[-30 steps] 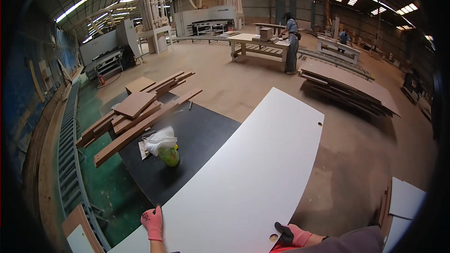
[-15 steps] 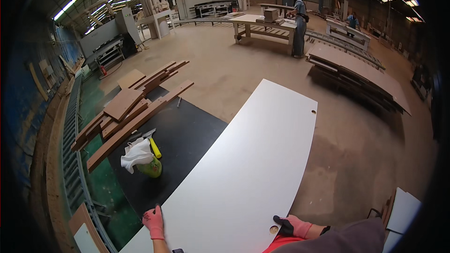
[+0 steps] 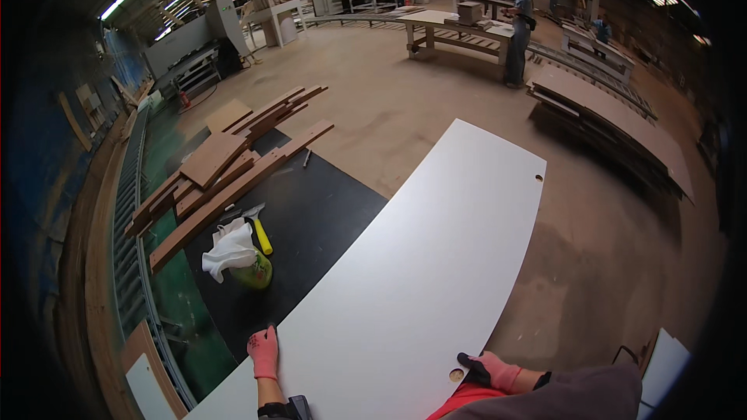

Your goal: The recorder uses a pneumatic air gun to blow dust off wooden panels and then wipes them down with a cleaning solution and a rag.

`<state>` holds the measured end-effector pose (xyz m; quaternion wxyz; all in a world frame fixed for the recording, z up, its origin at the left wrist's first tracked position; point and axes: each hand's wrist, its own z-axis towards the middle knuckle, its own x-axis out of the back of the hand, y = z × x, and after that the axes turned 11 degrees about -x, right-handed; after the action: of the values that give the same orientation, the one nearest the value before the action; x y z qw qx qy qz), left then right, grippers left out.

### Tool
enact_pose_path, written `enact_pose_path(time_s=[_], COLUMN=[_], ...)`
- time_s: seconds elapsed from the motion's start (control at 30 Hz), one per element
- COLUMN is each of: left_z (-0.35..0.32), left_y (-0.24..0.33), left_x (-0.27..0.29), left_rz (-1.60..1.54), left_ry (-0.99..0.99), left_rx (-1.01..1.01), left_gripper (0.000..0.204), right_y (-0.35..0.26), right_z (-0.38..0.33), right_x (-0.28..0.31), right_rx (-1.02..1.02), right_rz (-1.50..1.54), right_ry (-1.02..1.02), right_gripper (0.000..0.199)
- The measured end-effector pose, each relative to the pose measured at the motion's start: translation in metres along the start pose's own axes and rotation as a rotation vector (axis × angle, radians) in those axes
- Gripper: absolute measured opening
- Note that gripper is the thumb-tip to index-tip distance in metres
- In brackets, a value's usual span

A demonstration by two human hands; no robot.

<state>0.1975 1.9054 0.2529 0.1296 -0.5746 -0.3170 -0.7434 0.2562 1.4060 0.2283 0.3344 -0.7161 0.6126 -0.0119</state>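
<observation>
A long white board (image 3: pixel 420 264) lies across a black table top (image 3: pixel 311 225) and reaches out over the floor. My left hand (image 3: pixel 264 351), in a pink glove, grips the board's left edge near me. My right hand (image 3: pixel 489 369), in a pink and black glove, holds the board's right edge beside a round hole (image 3: pixel 456 376). A second small hole (image 3: pixel 538 178) sits near the board's far right corner.
On the black top lie a white cloth (image 3: pixel 229 250) over a green bottle (image 3: pixel 256 273), a yellow-handled scraper (image 3: pixel 259 232) and a heap of brown wood offcuts (image 3: pixel 222 171). A roller conveyor (image 3: pixel 128 210) runs along the left. A person (image 3: pixel 517 27) stands at a far workbench; stacked panels (image 3: pixel 615 120) lie at right.
The view has tilted down and closer to the table. The white board has slid a little further over the black top; both hands keep their hold on its edges.
</observation>
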Motion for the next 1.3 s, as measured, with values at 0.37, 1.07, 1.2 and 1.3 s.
enact_pose_path(time_s=[0.37,1.07,1.2,1.3], left_z=[0.032,-0.079,-0.127,-0.123], left_y=[0.000,0.194,0.177,0.177], left_x=[0.005,0.314,0.306,0.312], left_rz=[0.265,-0.377,-0.386,-0.365], left_ry=[-0.351,0.227,0.241,0.245], left_rx=[-0.278,-0.882,-0.847,-0.858], left_gripper=[0.043,0.031,0.029,0.028], right_y=[-0.039,-0.009,0.003,-0.001], right_z=[-0.042,0.020,0.023,0.009], right_x=[-0.056,0.012,0.001,-0.029], right_rx=[-0.084,-0.165,-0.128,-0.164], right_rz=[-0.639,-0.733,-0.441,-0.468], right_ry=[0.333,0.317,0.162,0.233], right_gripper=[0.053,0.044,0.051,0.053])
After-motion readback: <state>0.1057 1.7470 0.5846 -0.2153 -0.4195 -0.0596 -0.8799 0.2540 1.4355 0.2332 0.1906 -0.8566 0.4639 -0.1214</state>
